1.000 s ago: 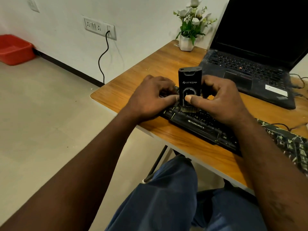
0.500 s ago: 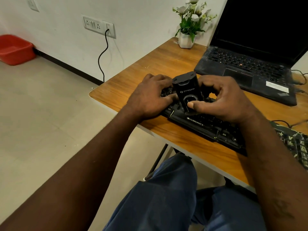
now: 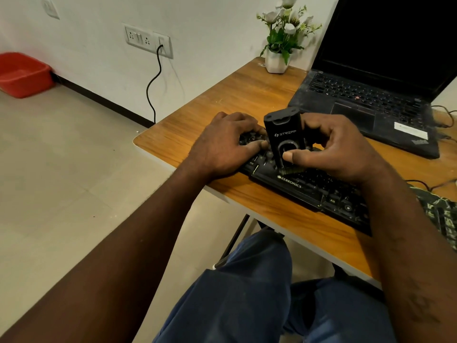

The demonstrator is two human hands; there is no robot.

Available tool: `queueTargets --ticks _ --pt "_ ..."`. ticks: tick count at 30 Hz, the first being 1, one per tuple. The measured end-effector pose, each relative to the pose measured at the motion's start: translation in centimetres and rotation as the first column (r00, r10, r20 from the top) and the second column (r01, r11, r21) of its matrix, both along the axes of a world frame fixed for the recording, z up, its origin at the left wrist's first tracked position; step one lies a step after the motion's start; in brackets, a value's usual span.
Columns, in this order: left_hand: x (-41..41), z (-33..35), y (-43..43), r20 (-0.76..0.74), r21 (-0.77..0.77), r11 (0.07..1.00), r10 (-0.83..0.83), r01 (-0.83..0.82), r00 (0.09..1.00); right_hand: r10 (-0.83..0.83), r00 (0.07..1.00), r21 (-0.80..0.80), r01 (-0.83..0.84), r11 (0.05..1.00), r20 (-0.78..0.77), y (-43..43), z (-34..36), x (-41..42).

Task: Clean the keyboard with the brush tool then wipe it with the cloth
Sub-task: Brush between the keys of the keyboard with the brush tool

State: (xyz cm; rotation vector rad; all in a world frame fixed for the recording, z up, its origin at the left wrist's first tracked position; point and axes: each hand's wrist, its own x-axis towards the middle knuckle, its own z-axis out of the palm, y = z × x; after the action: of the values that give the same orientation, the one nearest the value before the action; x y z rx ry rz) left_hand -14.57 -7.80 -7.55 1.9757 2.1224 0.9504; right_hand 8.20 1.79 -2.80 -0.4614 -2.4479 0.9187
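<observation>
**A:** Which hand is doing the work?

**B:** The right hand (image 3: 333, 149) is gripping the black brush tool (image 3: 284, 137), thumb pressing on its front face and fingers wrapping round its far side. The tool is standing nearly upright, with its bristles (image 3: 290, 171) pointing down onto the keys just above the logo.

**A:** And the other hand?

**B:** The left hand (image 3: 222, 147) is lying palm-down on the left end of the Zebronics keyboard (image 3: 309, 189), fingers bending loosely over the keys. It seems to be steadying the keyboard rather than gripping anything.

**A:** Which way is the keyboard running?

**B:** It is lying near the front edge of the wooden table (image 3: 222, 95). Its long axis is slanting from far-left, under the left hand, to near-right, under the right forearm. The brush is sitting toward the left part, so most of the keys are lying to its right. I'm judging that the next strokes will be travelling rightward along that axis.

**A:** Any cloth showing?

**B:** A camouflage-patterned fabric (image 3: 440, 214) is lying past the right end, just beside the keyboard. I can't tell if it's the wiping cloth or a mat
</observation>
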Motion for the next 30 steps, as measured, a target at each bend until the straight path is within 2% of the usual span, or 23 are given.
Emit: queueTargets --ticks 5,9,12,19,24,28,30 --pt "0.5 0.0 -0.2 -0.054 0.029 0.999 0.021 -0.020 0.998 -0.012 1.000 0.002 0.012 1.000 -0.016 -0.7 -0.2 -0.6" --pt "0.5 0.1 -0.3 -0.068 0.019 0.999 0.027 -0.026 0.997 0.038 0.999 -0.060 -0.037 0.997 0.015 -0.7 -0.1 -0.6" --pt "0.6 0.1 -0.3 -0.062 0.017 0.999 0.030 -0.029 0.998 0.003 1.000 -0.047 -0.003 0.999 -0.001 -0.6 0.0 -0.6" --pt "0.1 0.2 -0.2 0.019 0.026 1.000 -0.001 0.001 1.000 0.069 0.997 -0.090 -0.066 0.994 0.029 -1.5 -0.2 -1.4" --pt "0.3 0.3 -0.4 0.076 0.054 0.999 -0.002 -0.002 0.997 -0.097 0.995 0.041 0.097 0.994 -0.010 -1.7 -0.3 -1.8" --pt "0.3 0.3 -0.4 0.089 0.053 0.998 0.016 -0.021 0.996 0.020 0.999 -0.044 -0.018 0.999 0.039 -1.9 -0.2 -1.7" --pt "0.4 0.4 -0.4 0.096 0.062 0.998 0.003 -0.009 0.995 -0.013 0.999 -0.013 0.013 1.000 0.031 -2.0 -0.2 -1.8"
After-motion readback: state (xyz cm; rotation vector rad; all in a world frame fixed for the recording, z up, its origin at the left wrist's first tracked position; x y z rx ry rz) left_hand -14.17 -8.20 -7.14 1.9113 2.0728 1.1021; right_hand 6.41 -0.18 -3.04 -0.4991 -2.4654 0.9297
